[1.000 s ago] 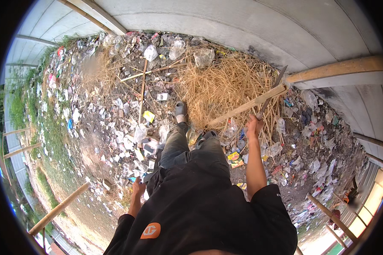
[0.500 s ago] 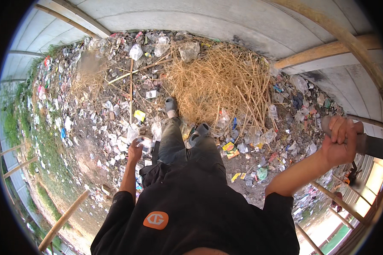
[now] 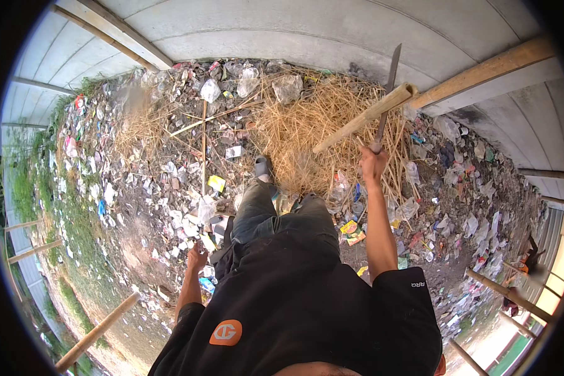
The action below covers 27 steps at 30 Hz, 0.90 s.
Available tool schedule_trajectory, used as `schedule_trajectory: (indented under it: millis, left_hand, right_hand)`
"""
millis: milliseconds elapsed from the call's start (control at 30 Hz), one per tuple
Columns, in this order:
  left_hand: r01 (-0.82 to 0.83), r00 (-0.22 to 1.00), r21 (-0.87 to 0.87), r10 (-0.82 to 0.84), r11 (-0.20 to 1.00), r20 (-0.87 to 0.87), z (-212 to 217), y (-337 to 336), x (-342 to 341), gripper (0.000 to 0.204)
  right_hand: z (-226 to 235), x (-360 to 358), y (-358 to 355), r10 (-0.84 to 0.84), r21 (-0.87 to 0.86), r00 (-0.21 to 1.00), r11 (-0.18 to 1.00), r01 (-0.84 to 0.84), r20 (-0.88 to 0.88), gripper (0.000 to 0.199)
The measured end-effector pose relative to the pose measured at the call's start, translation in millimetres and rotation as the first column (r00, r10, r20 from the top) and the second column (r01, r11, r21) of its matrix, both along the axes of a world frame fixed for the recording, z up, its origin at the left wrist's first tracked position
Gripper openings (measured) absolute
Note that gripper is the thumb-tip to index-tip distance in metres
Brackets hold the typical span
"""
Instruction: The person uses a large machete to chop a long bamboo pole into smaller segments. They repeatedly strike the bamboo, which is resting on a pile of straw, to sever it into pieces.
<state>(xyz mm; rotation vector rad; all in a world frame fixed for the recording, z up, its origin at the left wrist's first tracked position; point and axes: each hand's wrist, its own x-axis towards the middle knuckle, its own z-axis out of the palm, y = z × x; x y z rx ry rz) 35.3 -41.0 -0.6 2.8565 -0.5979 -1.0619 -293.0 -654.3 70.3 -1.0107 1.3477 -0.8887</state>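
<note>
Out in front of me my right hand [image 3: 373,164] is wrapped round the handle of a machete [image 3: 392,72], its long dark blade pointing up and away. A bamboo pole piece [image 3: 360,120] slants across the front of the blade, its hollow end at the upper right. Nothing visible supports this piece, and whether it touches the blade I cannot tell. Down by my left thigh, my left hand [image 3: 196,257] has its fingers curled together; anything inside them is too small to make out. Below the bamboo lies a heap of dry straw [image 3: 294,128].
Litter and plastic scraps [image 3: 169,207] cover the ground around my feet. A pale panel wall [image 3: 282,31] curves along the far side, with a wooden beam [image 3: 482,72] at right. A bamboo post [image 3: 97,332] stands at lower left, another pole [image 3: 507,294] at right.
My right hand with the machete has swung from the far right inward and forward. The bamboo at upper right has left its place; a piece now slants over the straw. My left hand has lowered slightly.
</note>
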Motion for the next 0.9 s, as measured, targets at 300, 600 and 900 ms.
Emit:
schedule_trajectory:
  millis: [300, 600, 900]
  left_hand:
    - [-0.029, 0.999, -0.144, 0.024, 0.989, -0.034, -13, -77, 22, 0.063]
    - [-0.109, 0.992, -0.276, 0.086, 0.955, -0.096, 5, -61, -15, 0.061]
    - [-0.368, 0.929, -0.219, 0.349, 0.903, -0.123, 28, 72, -60, 0.065]
  right_hand:
    - [417, -119, -67, 0.345, -0.724, 0.884, 0.690, -0.010, 0.317, 0.032]
    - [174, -33, 37, 0.109, -0.462, 0.930, 0.884, 0.072, 0.352, 0.022]
    - [-173, -59, 57, -0.349, 0.223, 0.934, 0.907, 0.357, -0.076, 0.025]
